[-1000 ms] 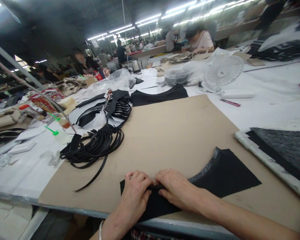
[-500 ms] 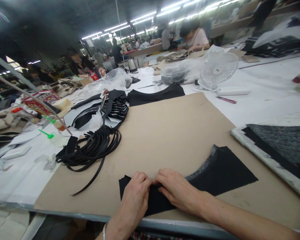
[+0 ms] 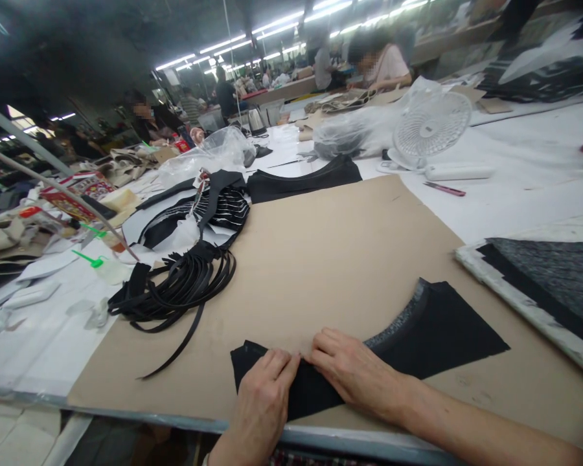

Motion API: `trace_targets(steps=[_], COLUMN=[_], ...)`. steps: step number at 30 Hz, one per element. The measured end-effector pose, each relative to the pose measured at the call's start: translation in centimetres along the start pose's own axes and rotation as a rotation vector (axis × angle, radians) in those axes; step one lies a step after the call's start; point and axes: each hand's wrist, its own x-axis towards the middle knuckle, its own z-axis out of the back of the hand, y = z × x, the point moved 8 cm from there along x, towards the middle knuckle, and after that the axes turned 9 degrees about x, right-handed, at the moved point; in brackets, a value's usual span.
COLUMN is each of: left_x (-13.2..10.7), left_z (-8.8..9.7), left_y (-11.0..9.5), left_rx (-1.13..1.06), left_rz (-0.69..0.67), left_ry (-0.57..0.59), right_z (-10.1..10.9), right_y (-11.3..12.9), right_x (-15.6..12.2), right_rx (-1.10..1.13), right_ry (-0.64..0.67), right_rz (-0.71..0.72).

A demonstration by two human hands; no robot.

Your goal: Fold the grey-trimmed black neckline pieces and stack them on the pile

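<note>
A black fabric piece (image 3: 447, 323) with a curved upper edge lies flat on a tan board (image 3: 330, 252). A grey speckled strip shows along the curve on its right side. My left hand (image 3: 268, 388) pinches the curved edge toward the left end, fingers closed on the fabric. Close beside it, my right hand (image 3: 342, 362) also has its fingers bent down on the same edge, thumb and fingertips together. The fingertips of both hands almost meet, and they hide the edge beneath them.
Left on the board lies a bundle of black strips (image 3: 175, 291). Behind are another curved black piece (image 3: 304, 184), a white fan (image 3: 430, 126) and a pink-handled cutter (image 3: 444, 189). A white-edged slab (image 3: 525, 310) with dark fabric stands right. Green-tipped bottles (image 3: 109, 268) are at left.
Both hands have shifted slightly rightward along the curved edge, still pinching it. My left hand sits a little lower. The view has tilted slightly; the fabric piece lies much as before.
</note>
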Motion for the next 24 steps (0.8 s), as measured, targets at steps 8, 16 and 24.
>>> trace_targets(steps=[8,16,24], left_x=[-1.9,-1.7,-1.3], left_z=[0.0,-0.2,-0.8], left_y=[-0.5,-0.4,-0.6], left_rx=[0.119,0.039,-0.008], left_rz=[-0.005,0.025,-0.007], left_ry=[-0.098,-0.045,0.027], right_z=[0.4,1.1,0.8], right_y=[-0.6,-0.8,-0.3], right_x=[-0.7,-1.5,-2.2], right_rx=[0.024,-0.023,-0.18], right_ry=[-0.012,0.037,0.095], right_rz=[0.006,0.024,0.155])
